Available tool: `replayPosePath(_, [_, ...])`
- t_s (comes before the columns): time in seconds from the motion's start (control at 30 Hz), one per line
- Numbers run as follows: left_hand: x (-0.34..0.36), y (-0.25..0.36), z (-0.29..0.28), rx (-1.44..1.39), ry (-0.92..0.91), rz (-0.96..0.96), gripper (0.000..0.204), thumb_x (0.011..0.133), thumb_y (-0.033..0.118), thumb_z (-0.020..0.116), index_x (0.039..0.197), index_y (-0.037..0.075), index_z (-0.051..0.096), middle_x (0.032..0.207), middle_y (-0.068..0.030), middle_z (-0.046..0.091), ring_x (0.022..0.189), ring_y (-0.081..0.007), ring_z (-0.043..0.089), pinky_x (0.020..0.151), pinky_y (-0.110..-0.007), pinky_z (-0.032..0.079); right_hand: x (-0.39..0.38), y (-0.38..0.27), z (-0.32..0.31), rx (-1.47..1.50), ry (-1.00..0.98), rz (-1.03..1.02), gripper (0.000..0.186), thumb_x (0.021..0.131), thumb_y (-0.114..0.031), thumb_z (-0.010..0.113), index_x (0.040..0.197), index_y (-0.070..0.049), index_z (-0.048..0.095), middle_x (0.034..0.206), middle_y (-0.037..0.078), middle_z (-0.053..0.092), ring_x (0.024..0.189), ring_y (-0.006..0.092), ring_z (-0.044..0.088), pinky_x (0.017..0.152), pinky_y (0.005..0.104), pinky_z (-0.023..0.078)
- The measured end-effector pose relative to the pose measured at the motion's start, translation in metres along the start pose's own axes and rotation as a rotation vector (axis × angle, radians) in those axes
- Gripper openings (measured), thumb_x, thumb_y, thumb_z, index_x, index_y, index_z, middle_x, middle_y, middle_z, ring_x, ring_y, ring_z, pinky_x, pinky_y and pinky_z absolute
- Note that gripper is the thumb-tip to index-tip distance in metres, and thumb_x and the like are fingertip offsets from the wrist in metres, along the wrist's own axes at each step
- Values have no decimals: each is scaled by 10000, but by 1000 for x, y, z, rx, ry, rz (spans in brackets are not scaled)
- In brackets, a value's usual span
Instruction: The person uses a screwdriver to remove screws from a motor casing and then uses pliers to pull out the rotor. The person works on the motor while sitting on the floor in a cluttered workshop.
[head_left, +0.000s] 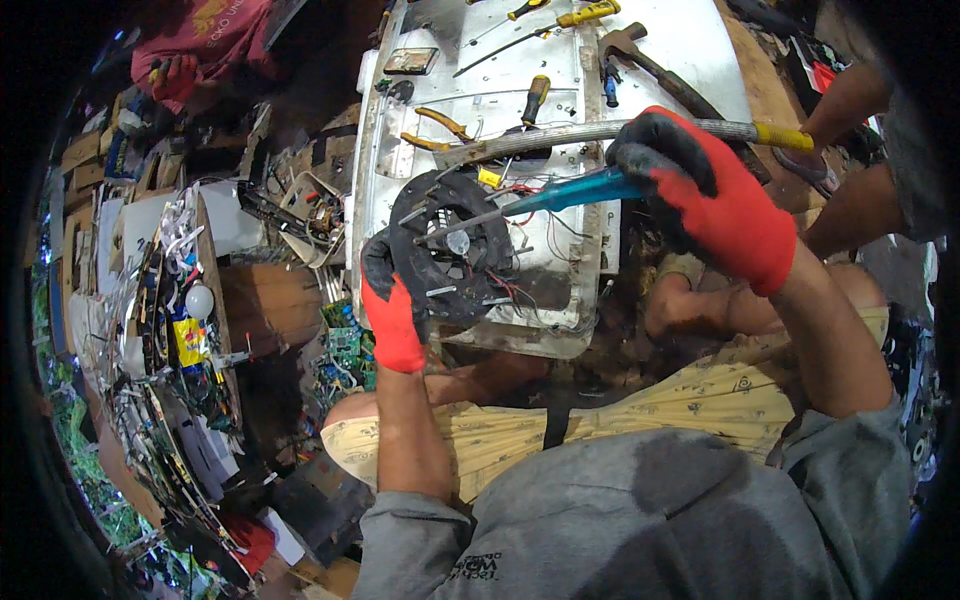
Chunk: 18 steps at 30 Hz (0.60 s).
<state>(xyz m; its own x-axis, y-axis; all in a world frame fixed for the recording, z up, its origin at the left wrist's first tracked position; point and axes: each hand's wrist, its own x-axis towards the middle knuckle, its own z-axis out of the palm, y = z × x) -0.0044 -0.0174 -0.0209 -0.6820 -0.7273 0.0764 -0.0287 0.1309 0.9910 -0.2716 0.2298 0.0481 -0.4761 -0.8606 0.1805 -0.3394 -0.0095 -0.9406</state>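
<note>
My right hand [705,195], in a red and black work glove, is closed around the blue handle of a screwdriver [580,190]. Its metal shaft points left and down into the middle of a round black ring-shaped part [408,235] with several pale posts and thin wires. My left hand [393,315], gloved alike, grips that part by its left rim. The part rests on a white panel [565,315]. Behind the screwdriver lies a long grey bar [590,132] with a yellow end, partly hidden by my right hand.
Yellow-handled pliers [440,130], a yellow-black screwdriver [537,98], a longer screwdriver [590,13] and a hammer [660,72] lie farther up. Scrap and circuit boards [345,365] fill the left. A person in a red shirt [205,45] is at upper left; another person's legs [850,105] are at right.
</note>
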Motion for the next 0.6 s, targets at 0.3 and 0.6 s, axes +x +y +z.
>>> replayPosePath(0.3, [5, -3, 0, 107, 52, 82, 353, 985, 199, 595, 1272, 5, 526, 1145, -54, 591, 1005, -135, 564, 881, -290, 475, 1, -3, -3, 159, 24, 161, 238, 954, -96, 590, 1177, -21, 555, 1128, 70, 618, 961, 126, 597, 877, 281, 485])
replayPosePath(0.6, [9, -10, -9, 111, -11, 144, 335, 988, 165, 568, 1285, 14, 527, 1189, -49, 577, 1041, -137, 554, 890, -288, 470, 0, 10, -9, 93, -83, -131, 373, 955, -126, 603, 1311, -36, 538, 1174, 56, 628, 1064, 123, 576, 929, 275, 475])
